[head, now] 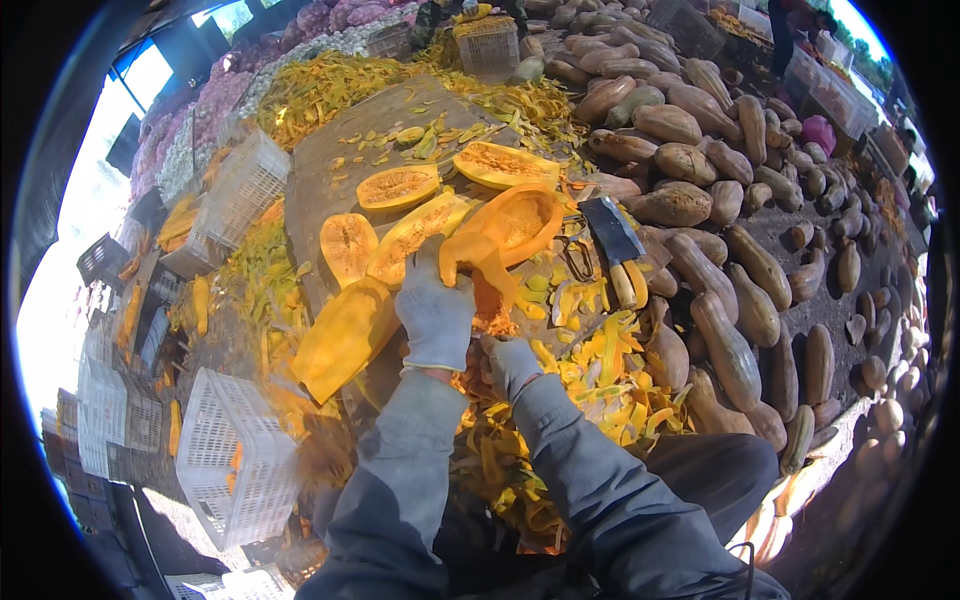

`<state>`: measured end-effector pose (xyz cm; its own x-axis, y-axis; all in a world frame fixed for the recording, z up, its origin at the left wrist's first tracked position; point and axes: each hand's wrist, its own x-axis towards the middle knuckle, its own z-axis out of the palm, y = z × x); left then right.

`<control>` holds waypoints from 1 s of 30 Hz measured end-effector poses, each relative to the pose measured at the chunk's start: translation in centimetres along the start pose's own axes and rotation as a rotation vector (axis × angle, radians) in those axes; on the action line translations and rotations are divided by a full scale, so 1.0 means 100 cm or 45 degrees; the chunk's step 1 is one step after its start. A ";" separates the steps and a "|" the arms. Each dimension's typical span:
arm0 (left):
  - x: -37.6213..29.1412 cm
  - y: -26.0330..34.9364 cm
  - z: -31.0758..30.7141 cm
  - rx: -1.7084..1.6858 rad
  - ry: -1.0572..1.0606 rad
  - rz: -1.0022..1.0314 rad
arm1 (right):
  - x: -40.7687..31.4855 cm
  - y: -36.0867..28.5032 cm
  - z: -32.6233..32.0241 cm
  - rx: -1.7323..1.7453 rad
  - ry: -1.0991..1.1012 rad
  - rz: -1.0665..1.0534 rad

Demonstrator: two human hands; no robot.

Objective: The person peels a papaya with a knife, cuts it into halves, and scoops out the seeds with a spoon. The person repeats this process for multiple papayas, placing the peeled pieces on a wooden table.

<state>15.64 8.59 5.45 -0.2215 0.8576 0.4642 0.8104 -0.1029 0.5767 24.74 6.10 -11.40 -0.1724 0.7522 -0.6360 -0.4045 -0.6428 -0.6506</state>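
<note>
My left hand (pixel 435 300), in a pale work glove, grips a peeled orange squash piece (pixel 491 277) whose upper end curves over. Close to its lower end is my gloved right hand (pixel 510 364), fingers curled beside stringy orange pulp (pixel 495 324); whether it holds a tool is hidden. Beyond my hands lie halved peeled squashes: a hollowed half (pixel 525 221) and a seeded half (pixel 416 236). A peeled squash piece (pixel 345 337) lies left of my left wrist. A cleaver (pixel 611 236) with a light handle rests at the right on the board (pixel 322 172).
Yellow peelings (pixel 615 367) are heaped around the board and by my legs. Unpeeled squashes (pixel 724 345) cover the ground at right. White plastic crates (pixel 240 457) stand at left, and another crate (pixel 487 49) is at the far side. A person (pixel 795 30) is at the upper right.
</note>
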 end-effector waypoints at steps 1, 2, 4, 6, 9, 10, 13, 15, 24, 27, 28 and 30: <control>-0.001 -0.004 0.003 0.022 0.016 0.025 | -0.015 0.003 0.007 0.154 -0.006 0.013; -0.002 -0.007 0.006 0.041 0.030 0.051 | -0.028 0.001 0.011 0.308 -0.010 0.025; -0.001 -0.010 0.006 0.033 0.048 0.077 | -0.042 -0.013 0.006 0.159 -0.068 0.069; 0.000 -0.012 0.003 0.028 0.045 0.084 | -0.053 -0.027 -0.005 -0.206 -0.032 -0.121; 0.002 -0.013 0.001 0.027 0.033 0.054 | -0.063 -0.056 -0.013 -0.858 0.112 -0.649; 0.002 -0.010 0.003 0.024 0.021 0.046 | -0.067 -0.068 -0.012 -0.911 0.145 -0.749; 0.002 -0.012 0.004 0.000 0.024 0.050 | -0.062 -0.071 -0.014 -1.107 0.243 -0.974; 0.002 -0.011 0.003 -0.013 0.019 0.025 | -0.061 -0.066 -0.013 -1.159 0.313 -1.023; 0.002 -0.009 0.003 -0.036 0.018 -0.058 | 0.000 -0.010 -0.031 -0.216 0.102 -0.169; 0.000 -0.009 0.007 0.028 0.059 0.026 | -0.019 0.014 -0.011 0.357 -0.001 0.133; 0.001 -0.006 0.006 0.027 0.046 0.017 | -0.021 0.020 -0.010 0.184 0.028 0.067; 0.000 -0.007 0.005 0.035 0.036 0.019 | -0.023 0.019 -0.011 -0.289 0.103 -0.204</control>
<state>15.40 8.90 4.68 -0.2242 0.8416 0.4914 0.8281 -0.1013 0.5514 25.37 2.99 -11.67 -0.0466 0.8386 -0.5427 -0.2080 -0.5395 -0.8159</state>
